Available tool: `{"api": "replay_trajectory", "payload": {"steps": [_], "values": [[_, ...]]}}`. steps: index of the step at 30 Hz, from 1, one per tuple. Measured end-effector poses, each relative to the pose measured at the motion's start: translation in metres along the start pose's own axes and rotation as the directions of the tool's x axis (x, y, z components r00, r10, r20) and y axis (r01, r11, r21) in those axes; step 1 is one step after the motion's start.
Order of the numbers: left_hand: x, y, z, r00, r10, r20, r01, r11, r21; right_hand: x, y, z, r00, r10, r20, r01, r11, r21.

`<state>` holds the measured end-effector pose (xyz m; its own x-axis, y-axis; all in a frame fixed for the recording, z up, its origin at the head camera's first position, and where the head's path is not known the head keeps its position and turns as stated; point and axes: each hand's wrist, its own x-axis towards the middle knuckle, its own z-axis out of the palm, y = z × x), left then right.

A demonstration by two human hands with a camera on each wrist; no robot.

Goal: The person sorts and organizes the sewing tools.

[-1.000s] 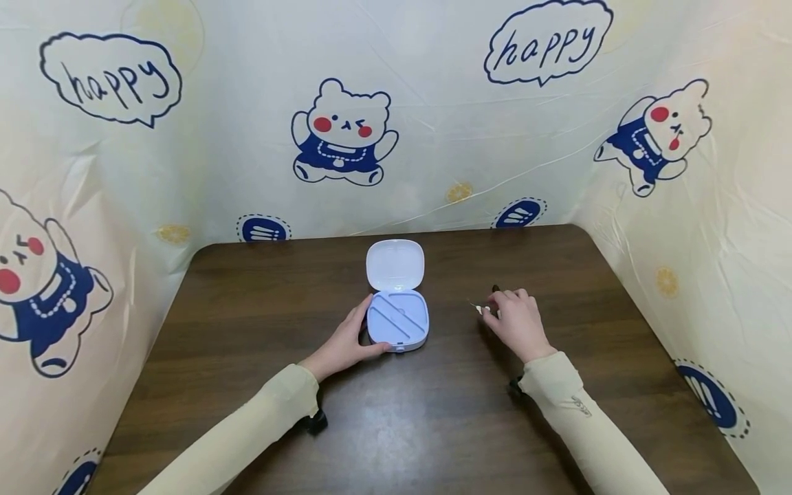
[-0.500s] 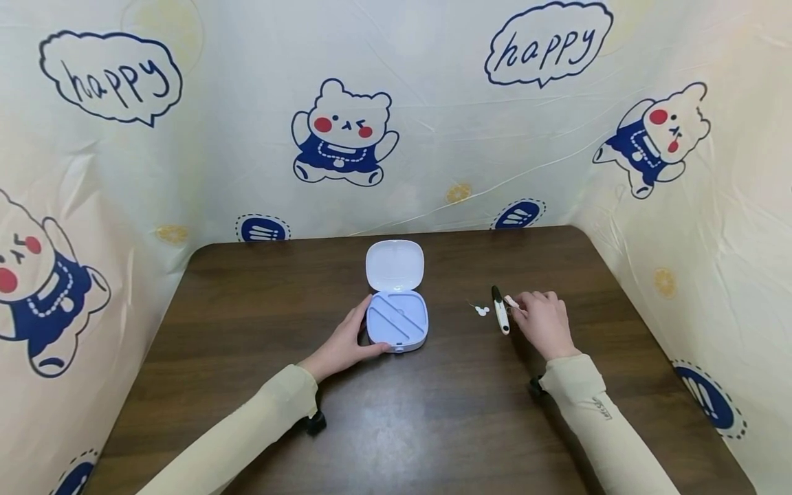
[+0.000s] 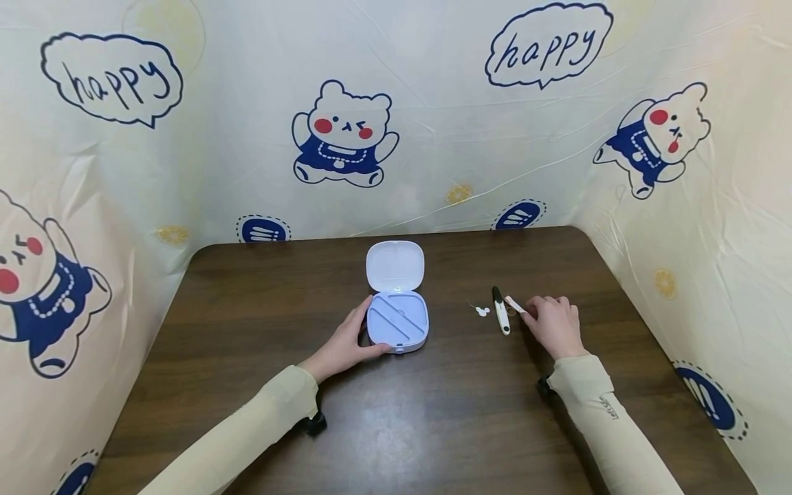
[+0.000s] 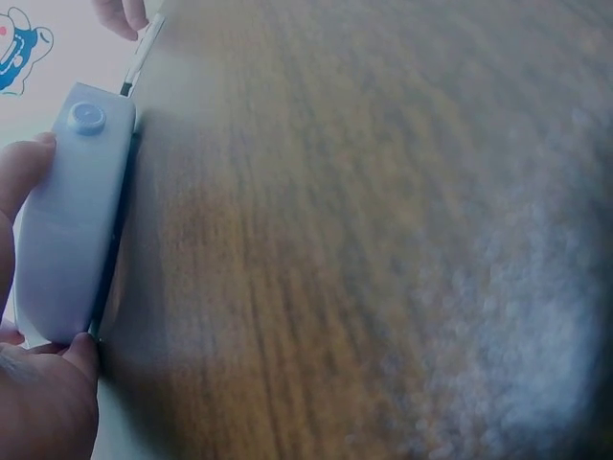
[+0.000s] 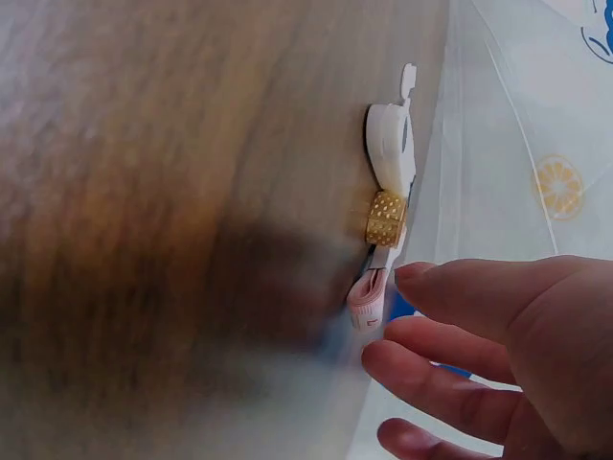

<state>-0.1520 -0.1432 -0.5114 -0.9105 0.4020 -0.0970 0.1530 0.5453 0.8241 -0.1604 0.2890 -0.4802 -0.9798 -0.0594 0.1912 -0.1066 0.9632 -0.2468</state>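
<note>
- Currently my left hand [image 3: 339,349] curls round the box [image 3: 398,320], nearer the table's [image 3: 278,275] far edge.
- My right hand's [image 3: 555,327] fingers part beside the tape measure [image 5: 368,299], between box and right edge, apparently gripping nothing.
- An off-centre pinch could shove it into the gold ring [image 5: 386,220].

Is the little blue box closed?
No, the box has its lid standing open, so its inside shows.
</note>
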Motion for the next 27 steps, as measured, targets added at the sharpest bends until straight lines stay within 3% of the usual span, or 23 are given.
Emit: {"api": "replay_trajectory", "payload": {"steps": [27], "values": [[0.0000, -0.0033, 0.0002, 1.000, 0.014, 0.003, -0.014, 1.000, -0.008, 0.0041, 0.0053, 0.0092, 0.999, 0.006, 0.037, -0.006, 1.000, -0.003]]}}
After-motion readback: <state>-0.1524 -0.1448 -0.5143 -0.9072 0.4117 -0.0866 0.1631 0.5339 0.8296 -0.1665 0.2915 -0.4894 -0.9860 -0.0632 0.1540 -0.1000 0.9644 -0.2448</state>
